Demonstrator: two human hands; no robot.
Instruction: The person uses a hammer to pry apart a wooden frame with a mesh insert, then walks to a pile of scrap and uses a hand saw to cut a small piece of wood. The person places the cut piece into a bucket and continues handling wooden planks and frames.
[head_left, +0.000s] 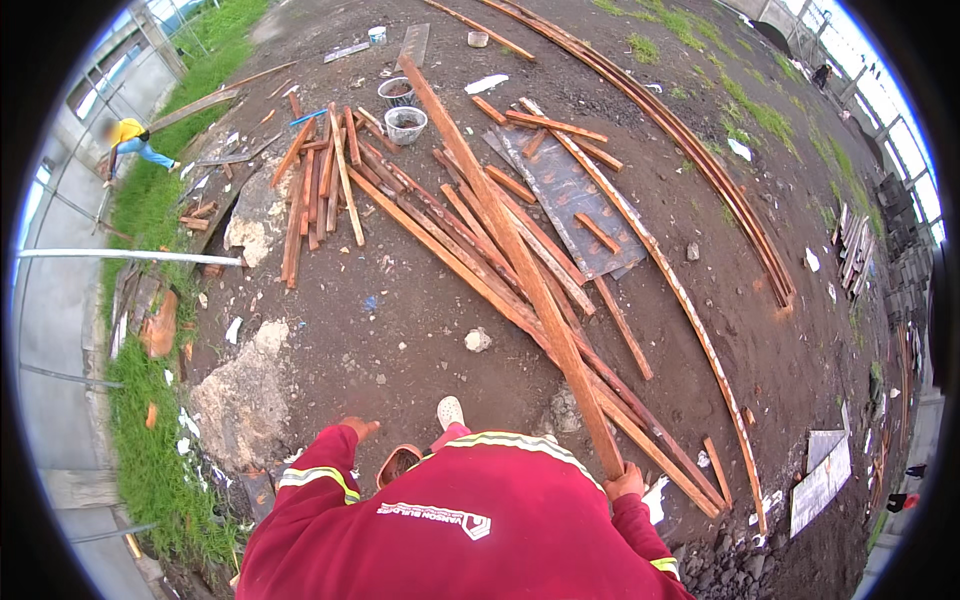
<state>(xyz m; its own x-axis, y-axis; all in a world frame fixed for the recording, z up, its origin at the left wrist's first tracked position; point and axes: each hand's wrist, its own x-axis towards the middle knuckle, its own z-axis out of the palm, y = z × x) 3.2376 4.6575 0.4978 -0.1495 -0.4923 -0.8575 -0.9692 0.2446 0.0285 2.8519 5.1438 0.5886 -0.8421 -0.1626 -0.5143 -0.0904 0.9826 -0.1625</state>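
Observation:
My right hand (626, 482) is closed around the near end of a long reddish wooden plank (517, 255), which slants up and left over a pile of lumber. My left hand (361, 428) hangs out to the side over bare soil, holding nothing that I can see; its fingers are partly spread. Under the plank lie several long wooden beams (465, 281) on the ground. A heap of shorter wood pieces (322, 180) lies beyond, on the left. To the right of the plank, a dark flat panel (570, 199) has short wood offcuts on it.
Two buckets (406, 125) stand near the plank's far end. A rock slab (247, 390) lies at left, and a stone (478, 340) ahead of my feet. Long boards (675, 135) curve along the right. A white pole (135, 256) juts in from the left. A person in yellow (129, 135) bends near the wall.

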